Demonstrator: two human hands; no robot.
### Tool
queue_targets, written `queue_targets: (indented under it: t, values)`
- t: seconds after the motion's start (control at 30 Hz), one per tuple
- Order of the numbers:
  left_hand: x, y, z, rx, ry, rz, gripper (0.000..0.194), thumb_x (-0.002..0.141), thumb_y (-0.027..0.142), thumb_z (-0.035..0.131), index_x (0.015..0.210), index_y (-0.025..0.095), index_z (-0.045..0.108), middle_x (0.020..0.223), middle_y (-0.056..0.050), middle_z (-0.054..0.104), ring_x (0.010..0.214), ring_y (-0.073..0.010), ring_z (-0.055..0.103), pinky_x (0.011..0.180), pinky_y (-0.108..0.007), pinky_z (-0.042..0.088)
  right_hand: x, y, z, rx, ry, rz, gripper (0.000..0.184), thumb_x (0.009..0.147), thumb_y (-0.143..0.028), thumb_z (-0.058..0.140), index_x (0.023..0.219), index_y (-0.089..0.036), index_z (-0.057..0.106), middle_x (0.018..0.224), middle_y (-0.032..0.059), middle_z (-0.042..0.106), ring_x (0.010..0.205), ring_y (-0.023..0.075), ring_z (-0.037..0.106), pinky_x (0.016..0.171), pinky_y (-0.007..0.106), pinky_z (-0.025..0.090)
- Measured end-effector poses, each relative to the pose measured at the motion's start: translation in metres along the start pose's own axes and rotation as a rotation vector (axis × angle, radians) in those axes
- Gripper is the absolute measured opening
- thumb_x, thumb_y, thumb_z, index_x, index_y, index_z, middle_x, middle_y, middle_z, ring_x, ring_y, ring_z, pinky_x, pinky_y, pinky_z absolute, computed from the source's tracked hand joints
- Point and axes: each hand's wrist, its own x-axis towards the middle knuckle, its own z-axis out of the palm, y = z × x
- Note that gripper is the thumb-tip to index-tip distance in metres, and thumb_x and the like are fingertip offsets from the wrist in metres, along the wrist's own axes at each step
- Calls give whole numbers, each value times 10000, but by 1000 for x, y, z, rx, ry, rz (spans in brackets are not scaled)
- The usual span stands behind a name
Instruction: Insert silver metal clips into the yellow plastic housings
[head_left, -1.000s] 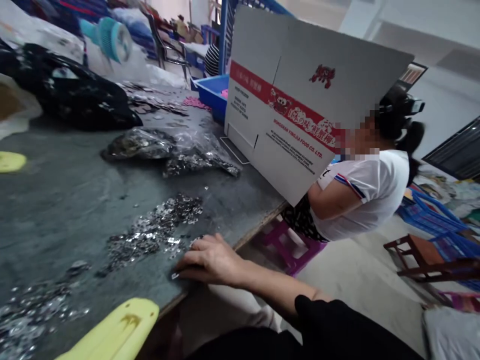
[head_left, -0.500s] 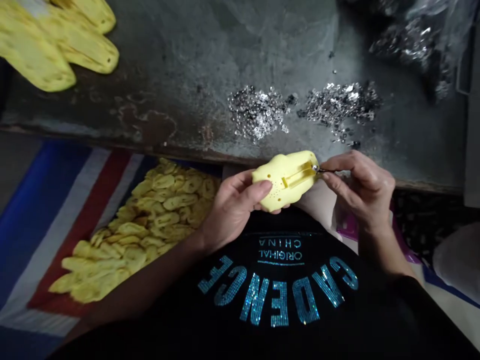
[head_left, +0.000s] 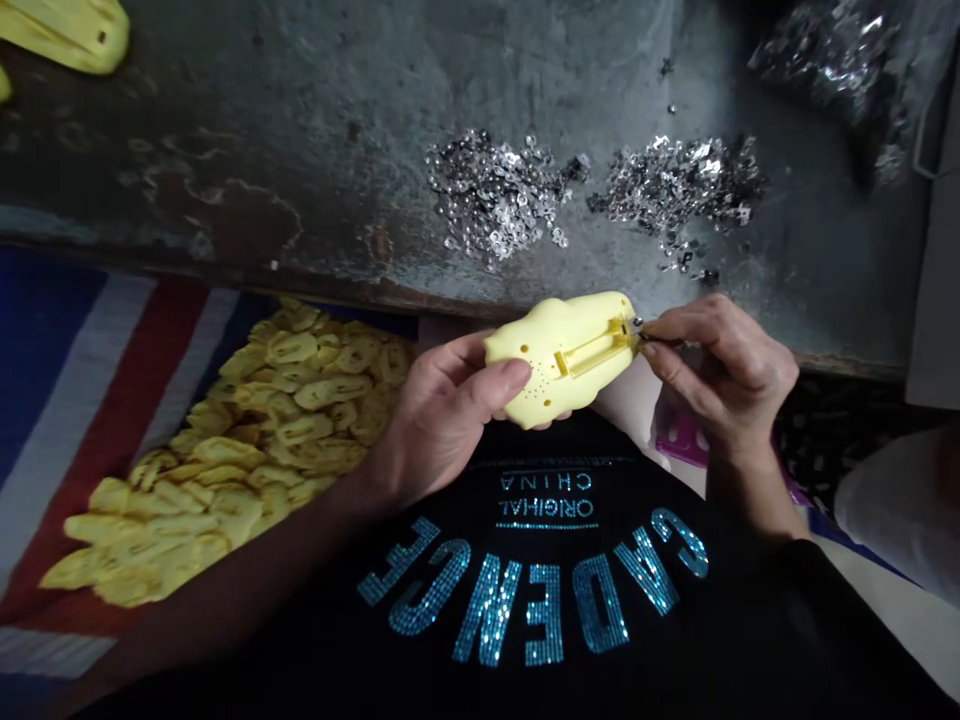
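My left hand [head_left: 442,415] is wrapped round a yellow plastic shell [head_left: 559,355], held above my lap just in front of the table edge. The shell shows its inner side, with a raised slot and small holes. My right hand [head_left: 720,365] pinches a small metal clip [head_left: 637,328] against the right end of that slot. Two heaps of shiny metal clips [head_left: 495,195] lie on the grey table [head_left: 300,150] just beyond my hands.
A pile of several yellow shells [head_left: 255,430] lies on striped red, white and blue cloth at lower left. One more yellow shell [head_left: 67,30] rests at the table's far left. A clear bag of metal parts [head_left: 825,55] sits at top right.
A second ago my right hand lay on the table by the clips, looking toward a co-worker. Since half a second ago both hands and the shell have barely shifted; the view moved slightly.
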Motion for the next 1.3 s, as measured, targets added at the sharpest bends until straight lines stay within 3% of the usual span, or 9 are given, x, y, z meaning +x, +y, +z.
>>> queue_targets:
  t: [0.17, 0.37, 0.57, 0.93, 1.3]
  values:
    - [-2, -1, 0, -6, 1, -24, 473, 831, 443, 995, 1187, 153, 880, 1110, -157, 935, 980, -352, 913, 743, -378, 740, 2, 0, 0, -14, 29, -55, 194, 1043, -147, 871, 1167, -295, 844, 1012, 4, 901, 874, 216, 853, 793, 381, 687]
    - [-5, 0, 2, -4, 22, -44, 377, 828, 385, 1009, 1104, 157, 891, 1092, -138, 937, 871, -288, 898, 796, -367, 748, 0, -8, 0, -168, 1, -107, 264, 1043, -78, 838, 1224, -268, 804, 1038, 25, 883, 859, 203, 818, 801, 357, 674]
    - [-7, -3, 1, -21, 11, -51, 310, 865, 329, 989, 1113, 168, 895, 1115, -124, 935, 927, -275, 906, 865, -353, 755, -6, -19, 1, -308, -32, -142, 280, 1071, -75, 819, 1283, -250, 764, 1083, 40, 887, 896, 199, 795, 841, 349, 663]
    - [-5, -8, -1, -34, -10, -6, 387, 854, 468, 1013, 1055, 175, 860, 1102, -149, 935, 912, -328, 907, 812, -416, 768, -15, -19, 3, -286, 8, -111, 445, 1056, -62, 790, 1413, -328, 809, 1148, 29, 920, 914, 242, 853, 814, 419, 717]
    - [-8, -11, -3, -48, -37, 18, 354, 911, 478, 981, 1108, 198, 890, 1108, -115, 936, 846, -278, 888, 760, -361, 734, -24, -19, 5, -327, 21, -134, 486, 1055, -61, 795, 1473, -308, 796, 1195, 44, 913, 966, 237, 838, 842, 408, 688]
